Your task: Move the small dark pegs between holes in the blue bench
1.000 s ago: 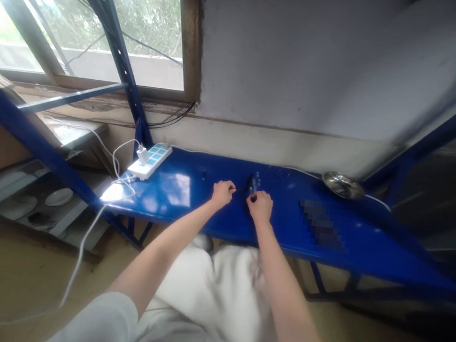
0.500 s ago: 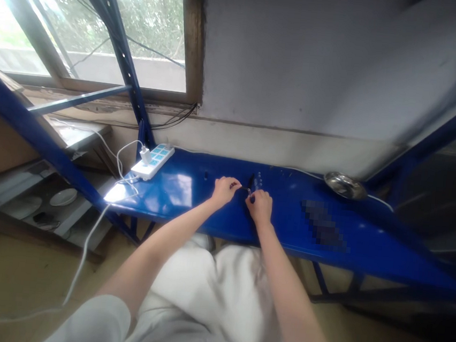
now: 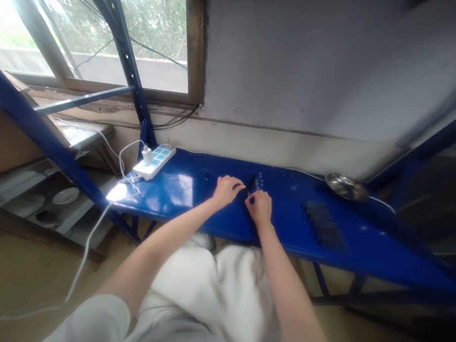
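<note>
Over the middle of the blue table point(image 3: 224, 213), my left hand point(image 3: 226, 191) pinches thumb and fingertips together; what sits in the pinch is too small to make out. Close by on its right, my right hand point(image 3: 260, 206) is closed around a small slim piece point(image 3: 249, 194), whose thin end points toward the left fingertips. Just behind the right hand lie a thin black item point(image 3: 252, 181) and a clear piece with round bumps point(image 3: 260, 179). Farther left, a tiny dark piece point(image 3: 207, 176) rests on the table.
A white power strip point(image 3: 154, 162) with a plugged-in adapter stands at the table's left end, its cable hanging to the floor. At the back right is a shiny metal dish point(image 3: 346, 186). A blurred dark rectangle point(image 3: 325, 226) lies right of my hands. Blue frame posts flank the table.
The left fingers have shifted slightly right, nearer the right hand, and the thin dark thing between the hands shows less. My right hand stays almost in place. The view has turned slightly left.
</note>
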The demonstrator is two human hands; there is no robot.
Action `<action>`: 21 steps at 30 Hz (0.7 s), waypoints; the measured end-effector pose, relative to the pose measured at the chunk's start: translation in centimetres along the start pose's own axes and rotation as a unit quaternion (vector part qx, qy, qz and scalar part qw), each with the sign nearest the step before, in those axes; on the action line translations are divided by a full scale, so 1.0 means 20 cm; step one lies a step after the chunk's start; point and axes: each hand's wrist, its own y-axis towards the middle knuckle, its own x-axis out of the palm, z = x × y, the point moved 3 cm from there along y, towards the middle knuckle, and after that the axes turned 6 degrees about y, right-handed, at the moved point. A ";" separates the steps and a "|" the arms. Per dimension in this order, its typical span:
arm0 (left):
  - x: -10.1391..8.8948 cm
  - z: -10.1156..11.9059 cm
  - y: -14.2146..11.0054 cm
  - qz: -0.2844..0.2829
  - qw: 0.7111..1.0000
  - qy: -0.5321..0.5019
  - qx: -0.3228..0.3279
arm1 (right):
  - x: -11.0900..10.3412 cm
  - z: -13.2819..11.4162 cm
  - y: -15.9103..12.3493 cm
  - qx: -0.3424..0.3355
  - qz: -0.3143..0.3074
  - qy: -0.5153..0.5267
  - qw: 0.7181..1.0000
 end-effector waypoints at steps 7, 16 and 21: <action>0.04 0.03 -0.03 -0.035 0.995 0.045 0.076 | -0.02 -0.03 0.00 -0.027 -0.006 0.005 1.000; 0.02 0.04 -0.03 -0.089 0.984 0.060 0.142 | -0.01 -0.03 0.00 -0.029 -0.003 0.022 0.999; -0.14 0.01 0.15 -0.111 0.978 0.110 0.138 | -0.03 -0.04 0.00 -0.027 0.014 0.070 0.997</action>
